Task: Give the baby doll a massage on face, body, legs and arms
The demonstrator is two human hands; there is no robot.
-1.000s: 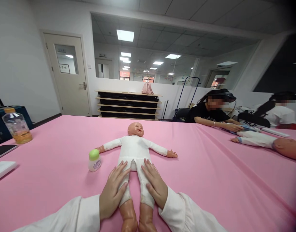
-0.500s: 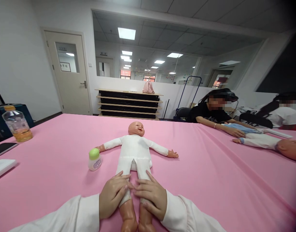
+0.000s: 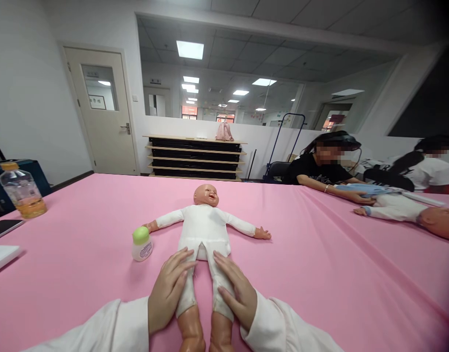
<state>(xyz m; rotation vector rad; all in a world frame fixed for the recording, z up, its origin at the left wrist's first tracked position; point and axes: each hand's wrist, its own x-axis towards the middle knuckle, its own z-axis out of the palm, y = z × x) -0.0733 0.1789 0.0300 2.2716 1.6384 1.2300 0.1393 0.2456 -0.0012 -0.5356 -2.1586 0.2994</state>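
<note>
A baby doll (image 3: 205, 225) with a white cloth body lies on its back on the pink-covered table, head away from me and arms spread. My left hand (image 3: 170, 283) rests along the outer side of the doll's leg on the left, fingers stretched toward its hip. On the other leg lies my right hand (image 3: 237, 286), its fingers extended over the thigh and the thumb apart. Neither hand is wrapped round anything. Beside the doll's hand on the left stands a small white jar with a green lid (image 3: 141, 243).
On the left of the pink tablecloth (image 3: 305, 293) are a drink bottle (image 3: 24, 190), a dark phone (image 3: 4, 229) and a white box-like object (image 3: 3, 259). At the right, a person in black (image 3: 321, 166) handles another doll (image 3: 407, 208). A further person sits behind.
Both my hands have slid up the doll's legs toward the hips and moved apart. The doll's legs now lie slightly wider. The other person's hand has shifted a little.
</note>
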